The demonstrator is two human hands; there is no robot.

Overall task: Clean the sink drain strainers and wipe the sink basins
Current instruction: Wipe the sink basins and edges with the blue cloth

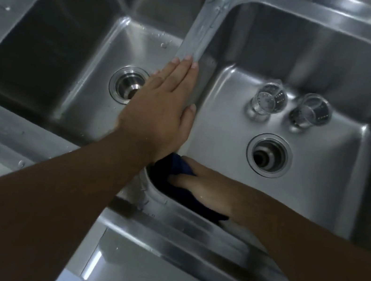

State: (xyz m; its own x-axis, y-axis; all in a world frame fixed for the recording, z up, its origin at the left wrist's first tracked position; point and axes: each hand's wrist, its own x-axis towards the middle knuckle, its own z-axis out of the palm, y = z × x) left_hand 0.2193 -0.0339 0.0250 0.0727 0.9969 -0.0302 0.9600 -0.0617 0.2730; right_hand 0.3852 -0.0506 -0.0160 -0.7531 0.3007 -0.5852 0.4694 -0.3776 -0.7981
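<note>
Cloth [175, 170] dark navy; sink basins [230, 133] brushed silver-grey steel; strainers [269, 99] shiny silver, perforated with small holes.

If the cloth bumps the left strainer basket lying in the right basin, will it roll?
Likely to roll: the left strainer basket is round and lies on its side on the smooth steel floor of the right basin. Probably light, since its wall looks thin and perforated. It could knock the other strainer basket close beside it.

Two strainers [269, 100] side by side in right basin [331, 54], behind drain [268, 156]; cloth [172, 166] in near-left corner.
</note>
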